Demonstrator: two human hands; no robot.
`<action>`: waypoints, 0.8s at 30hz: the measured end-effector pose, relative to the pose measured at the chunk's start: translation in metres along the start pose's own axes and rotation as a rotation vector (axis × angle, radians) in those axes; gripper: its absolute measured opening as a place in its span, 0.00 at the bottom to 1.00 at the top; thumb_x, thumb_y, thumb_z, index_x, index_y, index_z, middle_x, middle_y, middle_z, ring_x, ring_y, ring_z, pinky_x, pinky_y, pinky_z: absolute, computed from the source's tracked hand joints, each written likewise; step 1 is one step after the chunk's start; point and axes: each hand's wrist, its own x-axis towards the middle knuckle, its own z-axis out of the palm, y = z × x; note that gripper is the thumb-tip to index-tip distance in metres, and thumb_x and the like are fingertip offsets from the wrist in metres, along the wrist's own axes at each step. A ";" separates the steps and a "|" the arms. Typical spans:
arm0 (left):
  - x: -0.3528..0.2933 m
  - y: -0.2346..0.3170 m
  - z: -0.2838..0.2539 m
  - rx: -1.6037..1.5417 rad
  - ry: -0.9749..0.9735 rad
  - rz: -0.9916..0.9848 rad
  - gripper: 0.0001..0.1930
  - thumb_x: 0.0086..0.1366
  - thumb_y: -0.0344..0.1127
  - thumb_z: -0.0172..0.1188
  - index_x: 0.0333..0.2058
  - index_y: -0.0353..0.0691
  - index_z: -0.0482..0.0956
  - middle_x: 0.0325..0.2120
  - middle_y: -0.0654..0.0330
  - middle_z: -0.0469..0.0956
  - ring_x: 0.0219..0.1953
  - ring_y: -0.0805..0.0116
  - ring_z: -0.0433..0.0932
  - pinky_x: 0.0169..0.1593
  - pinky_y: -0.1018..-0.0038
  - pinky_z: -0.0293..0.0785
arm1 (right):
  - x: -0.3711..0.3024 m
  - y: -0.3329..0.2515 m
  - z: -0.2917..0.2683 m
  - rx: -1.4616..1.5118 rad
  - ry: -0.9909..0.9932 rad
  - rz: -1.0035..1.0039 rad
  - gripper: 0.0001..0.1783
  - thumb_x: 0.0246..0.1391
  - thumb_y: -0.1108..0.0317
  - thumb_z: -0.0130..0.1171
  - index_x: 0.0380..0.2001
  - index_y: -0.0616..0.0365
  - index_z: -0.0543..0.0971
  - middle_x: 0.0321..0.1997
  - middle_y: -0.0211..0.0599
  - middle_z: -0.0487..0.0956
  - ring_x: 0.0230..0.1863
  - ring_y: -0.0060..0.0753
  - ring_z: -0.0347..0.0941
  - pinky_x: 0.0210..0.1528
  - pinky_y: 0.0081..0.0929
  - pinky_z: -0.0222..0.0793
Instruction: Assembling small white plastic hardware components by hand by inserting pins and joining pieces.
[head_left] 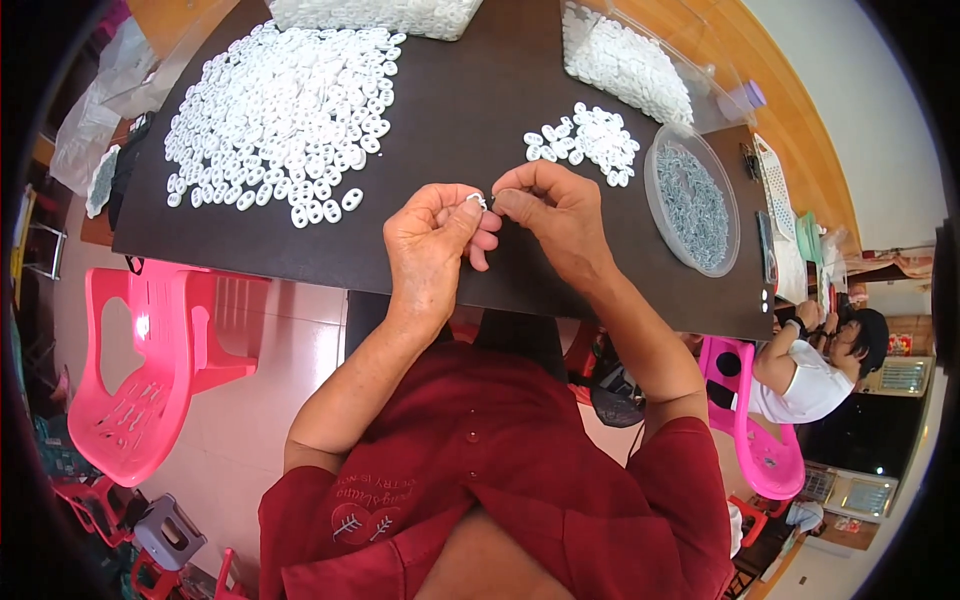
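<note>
Over the table's near edge, my left hand (432, 235) pinches a small white plastic piece (477, 201) between thumb and forefinger. My right hand (556, 213) is close beside it, thumb and forefinger pressed together; whatever is at their tips is too small to make out. A broad heap of white oval pieces with two holes each (285, 105) spreads to the left on the dark table (465, 95). Just beyond my right hand lies a smaller cluster of white plastic pieces (600, 142). Farther right is a round clear tub (733, 225) of small grey metal parts, apparently screws.
Two clear bins of white pieces, one at the far edge (380, 15) and one at the far right (625, 65), stand on the table. A pink chair (150, 400) is at my left. Another person (815, 365) sits at the right, near a magenta chair (770, 465).
</note>
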 end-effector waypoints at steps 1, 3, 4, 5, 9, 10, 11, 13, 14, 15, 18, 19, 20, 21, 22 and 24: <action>0.000 0.001 0.000 0.000 0.005 -0.009 0.06 0.63 0.29 0.54 0.34 0.30 0.74 0.24 0.56 0.78 0.21 0.74 0.75 0.22 0.82 0.70 | 0.000 0.001 0.001 0.023 -0.008 0.001 0.05 0.50 0.75 0.58 0.31 0.64 0.78 0.27 0.29 0.77 0.29 0.16 0.70 0.33 0.15 0.67; 0.000 0.001 0.000 0.003 0.009 -0.017 0.06 0.62 0.29 0.55 0.34 0.30 0.74 0.24 0.55 0.78 0.21 0.74 0.75 0.21 0.81 0.71 | 0.000 0.000 0.003 0.040 -0.010 -0.005 0.05 0.50 0.75 0.58 0.31 0.65 0.78 0.27 0.29 0.76 0.29 0.16 0.70 0.33 0.15 0.66; 0.000 0.001 0.000 -0.008 0.008 -0.015 0.07 0.62 0.29 0.55 0.34 0.30 0.74 0.24 0.54 0.78 0.21 0.73 0.75 0.21 0.81 0.71 | 0.000 0.000 0.004 0.055 -0.015 -0.010 0.05 0.50 0.75 0.58 0.31 0.65 0.78 0.27 0.29 0.76 0.29 0.15 0.70 0.33 0.15 0.66; 0.000 0.001 -0.001 -0.018 0.007 -0.013 0.07 0.62 0.29 0.55 0.33 0.30 0.74 0.24 0.54 0.78 0.21 0.73 0.75 0.21 0.81 0.71 | 0.000 0.001 0.004 0.056 -0.013 -0.011 0.05 0.50 0.75 0.58 0.31 0.65 0.78 0.27 0.29 0.76 0.29 0.15 0.70 0.33 0.15 0.66; 0.001 0.000 0.000 -0.017 0.007 -0.011 0.07 0.62 0.29 0.55 0.33 0.29 0.74 0.23 0.54 0.78 0.21 0.73 0.75 0.21 0.81 0.71 | 0.000 0.001 0.005 0.072 -0.023 -0.011 0.05 0.49 0.76 0.58 0.31 0.65 0.78 0.27 0.29 0.77 0.29 0.15 0.70 0.33 0.15 0.66; 0.001 0.000 0.000 -0.015 0.005 -0.011 0.07 0.62 0.29 0.55 0.33 0.29 0.74 0.23 0.54 0.78 0.21 0.73 0.75 0.21 0.81 0.71 | 0.000 0.001 0.005 0.072 -0.024 -0.012 0.05 0.49 0.76 0.58 0.31 0.65 0.77 0.27 0.29 0.77 0.29 0.15 0.70 0.33 0.15 0.66; 0.001 0.000 0.000 -0.014 0.004 -0.012 0.07 0.62 0.29 0.55 0.33 0.29 0.74 0.24 0.54 0.78 0.21 0.73 0.75 0.21 0.81 0.71 | 0.000 0.001 0.005 0.072 -0.024 -0.012 0.05 0.49 0.76 0.58 0.31 0.65 0.77 0.27 0.29 0.77 0.29 0.15 0.70 0.33 0.15 0.66; 0.001 -0.001 -0.001 -0.011 0.005 -0.010 0.07 0.62 0.29 0.55 0.33 0.29 0.74 0.24 0.54 0.78 0.21 0.73 0.75 0.21 0.81 0.71 | 0.000 0.000 0.005 0.011 -0.022 -0.021 0.05 0.49 0.76 0.58 0.31 0.65 0.77 0.27 0.29 0.77 0.29 0.15 0.70 0.32 0.15 0.66; 0.001 -0.001 -0.001 -0.009 0.007 -0.009 0.06 0.62 0.29 0.55 0.33 0.29 0.74 0.24 0.54 0.78 0.21 0.73 0.75 0.21 0.81 0.71 | 0.000 0.001 0.005 0.012 -0.022 -0.021 0.05 0.49 0.76 0.58 0.31 0.65 0.77 0.27 0.29 0.77 0.29 0.15 0.70 0.32 0.15 0.66; 0.000 -0.001 -0.001 -0.009 0.007 -0.009 0.06 0.62 0.29 0.55 0.33 0.29 0.74 0.24 0.54 0.78 0.21 0.73 0.75 0.21 0.81 0.71 | 0.000 0.003 0.005 0.026 -0.025 -0.021 0.05 0.49 0.76 0.58 0.31 0.65 0.77 0.27 0.29 0.77 0.29 0.15 0.70 0.32 0.15 0.66; 0.000 -0.001 0.000 -0.009 0.005 -0.003 0.06 0.63 0.28 0.54 0.33 0.29 0.74 0.24 0.54 0.78 0.21 0.73 0.75 0.21 0.81 0.71 | 0.000 0.002 0.005 0.033 -0.029 -0.017 0.05 0.49 0.77 0.57 0.31 0.65 0.77 0.27 0.29 0.77 0.29 0.15 0.70 0.32 0.15 0.66; 0.000 -0.002 0.000 -0.006 0.009 -0.001 0.06 0.63 0.28 0.54 0.33 0.29 0.74 0.24 0.54 0.78 0.21 0.73 0.75 0.21 0.81 0.71 | -0.001 0.001 0.005 0.025 -0.030 -0.014 0.05 0.49 0.77 0.57 0.31 0.65 0.77 0.27 0.29 0.77 0.29 0.15 0.70 0.32 0.15 0.66; 0.000 -0.002 -0.001 -0.002 0.013 0.002 0.06 0.63 0.28 0.54 0.33 0.29 0.74 0.24 0.54 0.77 0.21 0.73 0.75 0.20 0.81 0.71 | -0.001 0.001 0.006 0.025 -0.030 -0.014 0.05 0.49 0.77 0.57 0.31 0.65 0.77 0.27 0.29 0.77 0.29 0.15 0.70 0.32 0.15 0.66; 0.000 -0.003 0.000 -0.002 0.013 0.001 0.06 0.63 0.28 0.54 0.33 0.29 0.74 0.24 0.54 0.77 0.21 0.73 0.75 0.20 0.81 0.71 | -0.002 0.000 0.007 0.007 -0.022 -0.029 0.04 0.49 0.77 0.57 0.31 0.65 0.77 0.26 0.29 0.77 0.29 0.15 0.70 0.32 0.15 0.66; -0.001 -0.003 0.001 0.009 0.018 0.012 0.06 0.63 0.28 0.53 0.33 0.29 0.74 0.24 0.54 0.77 0.21 0.73 0.75 0.20 0.81 0.70 | -0.003 0.000 0.008 -0.011 -0.014 -0.043 0.04 0.50 0.77 0.57 0.30 0.65 0.77 0.26 0.29 0.77 0.29 0.15 0.69 0.32 0.15 0.66; -0.002 -0.004 0.002 0.021 0.022 0.023 0.06 0.63 0.27 0.53 0.33 0.29 0.73 0.23 0.55 0.77 0.21 0.74 0.75 0.20 0.81 0.70 | -0.004 0.005 0.012 -0.063 0.010 -0.106 0.03 0.49 0.77 0.56 0.30 0.64 0.76 0.26 0.29 0.76 0.28 0.16 0.69 0.32 0.16 0.66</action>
